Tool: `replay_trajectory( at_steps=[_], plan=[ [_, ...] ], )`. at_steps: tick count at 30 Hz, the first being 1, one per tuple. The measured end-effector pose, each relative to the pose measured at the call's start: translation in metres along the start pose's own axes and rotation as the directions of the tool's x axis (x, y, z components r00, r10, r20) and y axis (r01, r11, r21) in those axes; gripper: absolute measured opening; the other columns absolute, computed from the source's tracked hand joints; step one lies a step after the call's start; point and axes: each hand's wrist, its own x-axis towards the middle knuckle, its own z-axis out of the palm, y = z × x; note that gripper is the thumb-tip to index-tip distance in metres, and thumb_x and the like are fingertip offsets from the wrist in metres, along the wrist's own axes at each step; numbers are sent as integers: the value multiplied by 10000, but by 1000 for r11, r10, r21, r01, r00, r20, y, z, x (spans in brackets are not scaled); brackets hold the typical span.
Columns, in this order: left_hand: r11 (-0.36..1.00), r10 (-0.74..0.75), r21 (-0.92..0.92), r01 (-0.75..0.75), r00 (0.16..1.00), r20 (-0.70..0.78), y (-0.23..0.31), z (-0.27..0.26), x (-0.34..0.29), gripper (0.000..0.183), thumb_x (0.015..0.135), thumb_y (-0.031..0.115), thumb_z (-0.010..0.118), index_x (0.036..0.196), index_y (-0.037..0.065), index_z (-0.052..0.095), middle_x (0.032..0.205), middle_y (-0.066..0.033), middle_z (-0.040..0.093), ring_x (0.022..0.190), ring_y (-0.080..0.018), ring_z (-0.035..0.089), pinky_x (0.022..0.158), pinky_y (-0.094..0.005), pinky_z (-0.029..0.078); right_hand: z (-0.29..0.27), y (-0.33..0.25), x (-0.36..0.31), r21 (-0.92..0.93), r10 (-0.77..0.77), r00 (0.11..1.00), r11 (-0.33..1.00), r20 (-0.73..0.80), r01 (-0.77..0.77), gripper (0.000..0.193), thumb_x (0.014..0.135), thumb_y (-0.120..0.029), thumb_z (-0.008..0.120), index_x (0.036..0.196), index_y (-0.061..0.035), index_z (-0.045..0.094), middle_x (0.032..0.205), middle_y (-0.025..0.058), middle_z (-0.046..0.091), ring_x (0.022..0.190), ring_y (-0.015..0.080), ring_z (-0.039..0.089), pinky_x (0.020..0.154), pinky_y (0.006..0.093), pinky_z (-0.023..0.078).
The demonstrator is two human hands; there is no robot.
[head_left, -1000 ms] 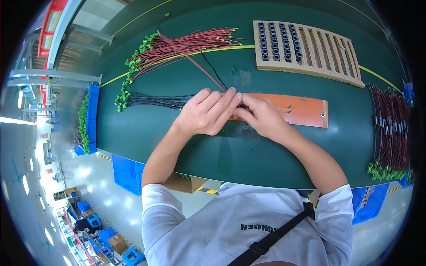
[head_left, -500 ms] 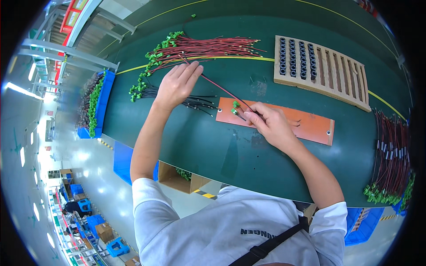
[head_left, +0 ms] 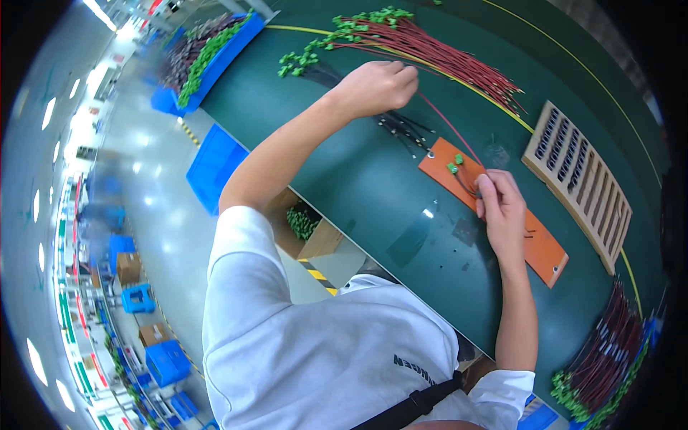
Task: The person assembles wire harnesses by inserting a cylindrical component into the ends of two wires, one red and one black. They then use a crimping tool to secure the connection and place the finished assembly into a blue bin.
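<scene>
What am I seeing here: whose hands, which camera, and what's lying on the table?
No machine: a person works bare-handed, seen from above by one head-worn fisheye camera, so edges curve. The right hand pinches wires with green connectors above an orange board. A red wire runs from there to the curled left hand; whether that hand grips it is unclear. On the green table lie a bundle of red wires, a bundle of black wires, and a wooden slotted rack partly filled with small dark round parts.

Bright lamps (head_left: 36,362) far left; glare spots on floor (head_left: 168,208), green tabletop (head_left: 358,193); edges bent, corners black.
</scene>
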Motion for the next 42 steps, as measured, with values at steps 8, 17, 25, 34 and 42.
replay_trajectory(
  at_steps=[8, 17, 25, 34, 42],
  plan=[
    [-183, -308, -797, 575, 737, 602, 36, -41, 20, 75, 942, 30, 705, 992, -9, 666, 943, -86, 726, 831, -164, 744, 730, -282, 599, -12, -2, 6, 240, 284, 955, 924, 84, -296, 280, 1071, -242, 599, 1009, 11, 701, 755, 11, 599, 600, 67, 530, 534, 240, 408],
    [-485, -360, -805, 341, 761, 539, 127, -45, 48, 119, 900, -31, 761, 954, -19, 656, 954, -132, 756, 914, -179, 752, 834, -291, 615, -24, 1, 11, 497, 360, 924, 783, 127, -374, 296, 1073, -259, 606, 1039, 25, 679, 777, 29, 624, 659, 88, 581, 614, 237, 494],
    [-391, -494, -863, 320, 719, 490, 129, -38, 45, 115, 878, -66, 767, 914, -19, 668, 963, -118, 743, 940, -181, 739, 860, -297, 610, -24, 2, 12, 522, 357, 921, 762, 157, -384, 290, 1073, -253, 606, 1038, 25, 680, 791, 34, 631, 673, 91, 603, 615, 242, 503],
    [-466, -529, -847, 255, 687, 498, 139, -32, 41, 118, 885, -98, 741, 900, -15, 659, 972, -138, 737, 951, -198, 736, 870, -315, 611, -27, -1, 13, 549, 375, 913, 734, 162, -400, 281, 1070, -252, 612, 1041, 20, 680, 802, 41, 643, 686, 100, 621, 621, 246, 510],
    [-358, -556, -914, 193, 742, 374, 156, -25, 36, 114, 859, -92, 763, 878, -17, 678, 1003, -155, 741, 985, -209, 727, 864, -318, 604, -26, 2, 13, 595, 391, 911, 703, 135, -390, 284, 1063, -251, 623, 1070, 27, 682, 815, 48, 660, 682, 91, 615, 636, 248, 519]
  ],
)
